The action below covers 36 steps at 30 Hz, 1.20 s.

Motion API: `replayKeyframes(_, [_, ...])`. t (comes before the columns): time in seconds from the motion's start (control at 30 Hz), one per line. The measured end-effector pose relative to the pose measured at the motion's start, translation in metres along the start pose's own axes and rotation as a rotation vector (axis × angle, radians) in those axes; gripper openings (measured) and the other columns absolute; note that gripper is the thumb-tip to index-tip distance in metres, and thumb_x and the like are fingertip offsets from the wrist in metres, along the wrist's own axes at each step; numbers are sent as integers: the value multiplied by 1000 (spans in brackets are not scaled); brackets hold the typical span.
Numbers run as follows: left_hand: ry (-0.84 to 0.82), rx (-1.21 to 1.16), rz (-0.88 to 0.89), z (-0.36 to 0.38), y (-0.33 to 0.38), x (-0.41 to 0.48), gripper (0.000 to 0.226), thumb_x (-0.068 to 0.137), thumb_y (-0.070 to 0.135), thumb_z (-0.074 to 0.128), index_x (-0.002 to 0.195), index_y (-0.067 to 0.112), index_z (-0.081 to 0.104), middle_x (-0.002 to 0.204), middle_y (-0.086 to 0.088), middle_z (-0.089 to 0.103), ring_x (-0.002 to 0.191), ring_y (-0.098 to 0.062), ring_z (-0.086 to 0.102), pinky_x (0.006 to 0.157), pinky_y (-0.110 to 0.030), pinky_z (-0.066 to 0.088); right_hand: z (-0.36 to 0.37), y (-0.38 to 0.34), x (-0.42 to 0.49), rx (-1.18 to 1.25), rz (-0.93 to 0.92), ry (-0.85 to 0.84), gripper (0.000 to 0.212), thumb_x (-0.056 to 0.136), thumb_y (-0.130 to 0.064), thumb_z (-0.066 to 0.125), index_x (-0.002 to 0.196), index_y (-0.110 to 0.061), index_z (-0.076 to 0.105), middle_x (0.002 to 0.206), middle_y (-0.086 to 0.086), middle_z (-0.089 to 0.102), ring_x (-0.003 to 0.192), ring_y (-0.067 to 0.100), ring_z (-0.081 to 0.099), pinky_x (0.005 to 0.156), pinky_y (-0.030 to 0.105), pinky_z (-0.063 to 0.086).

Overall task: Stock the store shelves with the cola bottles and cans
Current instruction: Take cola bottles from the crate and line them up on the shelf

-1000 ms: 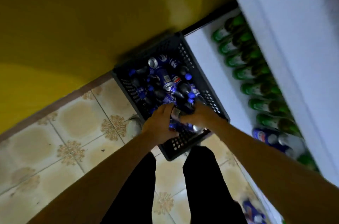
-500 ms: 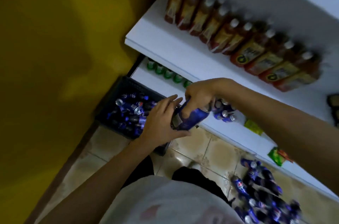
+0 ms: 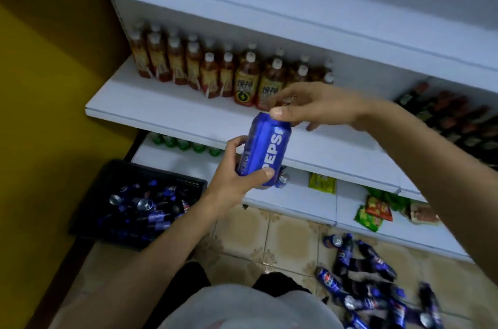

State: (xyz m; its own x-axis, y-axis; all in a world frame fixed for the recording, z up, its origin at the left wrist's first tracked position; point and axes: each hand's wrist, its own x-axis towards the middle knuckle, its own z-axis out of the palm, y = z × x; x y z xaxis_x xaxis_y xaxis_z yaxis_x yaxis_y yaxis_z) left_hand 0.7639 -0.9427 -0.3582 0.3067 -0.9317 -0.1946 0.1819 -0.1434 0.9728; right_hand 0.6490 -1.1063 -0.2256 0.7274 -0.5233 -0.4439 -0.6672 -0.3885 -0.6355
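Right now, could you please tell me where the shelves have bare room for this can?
The middle shelf is bare along its front, before the tea bottles, and right of them up to the dark bottles. The lower shelf has room in front of the green bottles. Snack packets crowd its right end.

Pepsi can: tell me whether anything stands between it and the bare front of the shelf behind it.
Nothing visible does. The left hand and right hand hold the Pepsi can before the shelf's bare front strip; the tea bottles stand further back.
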Motion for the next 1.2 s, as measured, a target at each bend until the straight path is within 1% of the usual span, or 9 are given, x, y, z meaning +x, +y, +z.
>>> replayKeyframes(0.1, [-120,-315,-61,53,21,-2,72,59,38,75,122,17,47,99,-1,71,79,-21,66,67,-35,51,-30,46,-41,326,-89,73,61,62,-65,63,114,-33,58,104,-7,72,100,12,68,84,33,52])
replayKeyframes(0.2, [-306,-588,-115,92,47,0,78,54,54,79,118,11,62,107,-8,70,76,-19,65,61,-28,50,-45,75,-64,538,-175,90,74,61,-68,66,122,-27,55,103,-3,73,97,14,68,88,37,51])
replayKeyframes(0.3, [-418,-766,-135,119,67,9,69,54,57,77,107,13,71,104,-7,70,75,-15,66,60,-25,53,-51,82,-72,667,-297,49,96,52,-71,77,129,-21,51,101,-6,71,91,10,68,81,30,53])
replayKeyframes(0.5, [-604,-860,-108,147,99,50,68,62,58,72,110,9,69,103,-8,70,78,-16,68,73,-31,56,-79,77,-69,791,-374,124,60,68,-44,73,119,-17,56,80,-1,63,62,14,56,63,25,48])
replayKeyframes(0.63, [-561,-673,-105,159,120,89,62,70,62,63,112,17,71,110,-8,70,95,-23,68,78,-34,56,-111,81,-63,727,-332,339,64,57,-45,78,113,-18,62,100,2,74,86,21,70,68,30,53])
replayKeyframes(0.8, [-80,25,221,170,149,140,47,79,65,56,115,36,59,112,13,68,103,-2,64,82,-22,52,-164,96,-49,707,-328,705,73,52,-29,89,118,-22,58,106,-1,71,94,16,70,71,26,55])
replayKeyframes(0.87, [-83,274,386,177,165,159,53,66,66,69,112,44,53,110,25,62,100,8,59,76,-11,49,-179,104,-39,697,-307,773,71,59,-23,90,121,-23,56,110,-1,69,97,17,69,75,30,57])
replayKeyframes(1.0, [-117,713,463,196,194,207,72,64,56,76,125,34,45,109,22,55,96,0,59,80,-19,49,-205,116,-24,640,-270,872,69,62,-28,86,122,-28,53,111,-9,65,98,10,66,79,27,58])
replayKeyframes(1.2, [-186,710,484,228,220,267,69,60,44,84,116,27,49,103,15,59,92,-6,63,78,-28,55,-250,142,-20,594,-204,826,74,64,-18,87,127,-21,47,118,-1,62,104,18,64,84,40,58])
